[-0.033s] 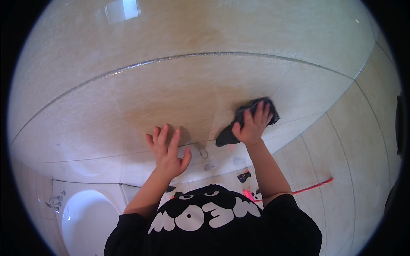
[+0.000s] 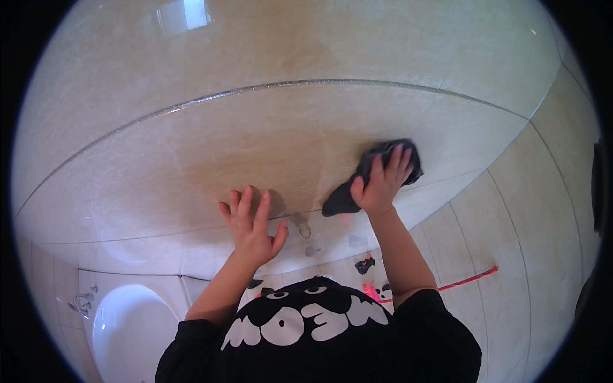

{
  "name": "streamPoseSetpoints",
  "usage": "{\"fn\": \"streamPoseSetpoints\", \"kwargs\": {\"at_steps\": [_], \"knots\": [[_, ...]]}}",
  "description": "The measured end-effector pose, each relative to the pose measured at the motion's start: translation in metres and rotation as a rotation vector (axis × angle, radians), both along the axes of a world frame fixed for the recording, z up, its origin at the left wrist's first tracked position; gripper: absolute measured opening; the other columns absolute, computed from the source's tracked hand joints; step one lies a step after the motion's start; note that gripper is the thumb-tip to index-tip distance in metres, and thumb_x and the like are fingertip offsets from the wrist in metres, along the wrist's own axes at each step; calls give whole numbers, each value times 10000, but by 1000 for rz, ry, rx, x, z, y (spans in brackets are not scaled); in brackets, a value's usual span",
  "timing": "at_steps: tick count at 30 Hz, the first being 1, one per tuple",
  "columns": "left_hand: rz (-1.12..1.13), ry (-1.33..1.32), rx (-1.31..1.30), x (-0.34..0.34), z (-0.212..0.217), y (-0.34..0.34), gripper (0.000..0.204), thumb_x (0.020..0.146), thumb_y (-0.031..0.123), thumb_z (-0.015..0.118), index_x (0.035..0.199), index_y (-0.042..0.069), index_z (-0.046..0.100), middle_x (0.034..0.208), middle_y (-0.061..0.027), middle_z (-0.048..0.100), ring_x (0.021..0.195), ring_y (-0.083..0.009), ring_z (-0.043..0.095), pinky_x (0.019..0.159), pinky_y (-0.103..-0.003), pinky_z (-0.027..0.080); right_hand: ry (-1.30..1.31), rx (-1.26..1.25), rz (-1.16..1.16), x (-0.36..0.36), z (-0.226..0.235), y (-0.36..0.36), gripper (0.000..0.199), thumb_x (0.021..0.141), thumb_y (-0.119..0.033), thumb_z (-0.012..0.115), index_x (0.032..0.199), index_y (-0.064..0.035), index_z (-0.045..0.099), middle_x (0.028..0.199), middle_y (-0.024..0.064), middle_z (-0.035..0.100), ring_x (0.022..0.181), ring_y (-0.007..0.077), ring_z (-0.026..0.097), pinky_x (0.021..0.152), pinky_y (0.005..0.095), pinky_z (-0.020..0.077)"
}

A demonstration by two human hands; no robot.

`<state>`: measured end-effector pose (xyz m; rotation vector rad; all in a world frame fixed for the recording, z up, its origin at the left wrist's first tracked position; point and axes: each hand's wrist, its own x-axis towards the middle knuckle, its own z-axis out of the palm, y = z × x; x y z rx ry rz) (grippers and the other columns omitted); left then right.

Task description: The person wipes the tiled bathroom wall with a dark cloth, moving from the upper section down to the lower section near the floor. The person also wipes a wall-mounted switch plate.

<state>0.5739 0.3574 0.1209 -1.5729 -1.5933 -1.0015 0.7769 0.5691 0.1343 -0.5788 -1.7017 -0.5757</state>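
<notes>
Against a glossy beige tiled wall [image 2: 255,140], my right hand [image 2: 381,188] holds a dark grey cloth [image 2: 373,167]. Its fingers lie over the bunched upper part, and a loose end of the cloth trails down to the left. The fingertips and the cloth are slightly blurred. My left hand [image 2: 250,226] is at the wall to the left, with its fingers spread and nothing in it. A small metal hook [image 2: 304,230] on the wall shows between my two hands.
At the lower left is a white basin or tub [image 2: 131,325] with a chrome tap [image 2: 82,305]. On the tiled floor lie a red stick [image 2: 469,277], a pink bristly thing [image 2: 370,292] and a small black-and-orange item [image 2: 365,263]. A shiny trim strip [image 2: 281,83] crosses the wall.
My right hand and the cloth have shifted slightly up and to the right along the wall. My left hand stays where it was.
</notes>
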Motion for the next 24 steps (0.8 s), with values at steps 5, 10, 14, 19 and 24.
{"fn": "streamPoseSetpoints", "kwargs": {"at_steps": [5,10,14,19,24], "knots": [[88,120,52,-13,-24,13,655,818,376,640,1328,-10,496,1527,-228,281,1462,-413,125,1148,-574,-11,135,-16,42,-49,87,-33,621,884,-439,480,1405,-101,468,1490,294,316,1381,507,247,1055,634,179],[-96,68,132,-20,-32,11,698,800,347,662,1358,-10,441,1466,-240,336,1433,-440,186,1147,-576,16,-97,34,66,-102,93,-89,552,850,-482,519,1372,-302,529,1492,171,389,1351,415,350,1009,580,258],[-318,-54,287,-27,-35,9,631,744,258,705,1302,55,490,1341,-206,405,1358,-452,299,1136,-570,74,-182,47,232,-118,40,-100,456,798,-416,618,1250,-367,629,1444,66,465,1319,284,414,1065,459,320],[-322,-35,170,-15,-17,-4,501,713,166,699,1187,128,541,1318,-177,396,1342,-435,311,1132,-573,72,-193,11,293,-86,-34,-79,411,749,-393,665,1157,-344,675,1417,71,492,1276,224,469,1032,380,399],[-376,66,106,8,-7,7,484,703,130,684,1168,126,552,1352,-171,382,1385,-434,256,1140,-590,25,-8,-42,24,-15,-72,-11,446,747,-472,625,1147,-282,673,1469,124,414,1332,391,376,1000,543,343]]}}
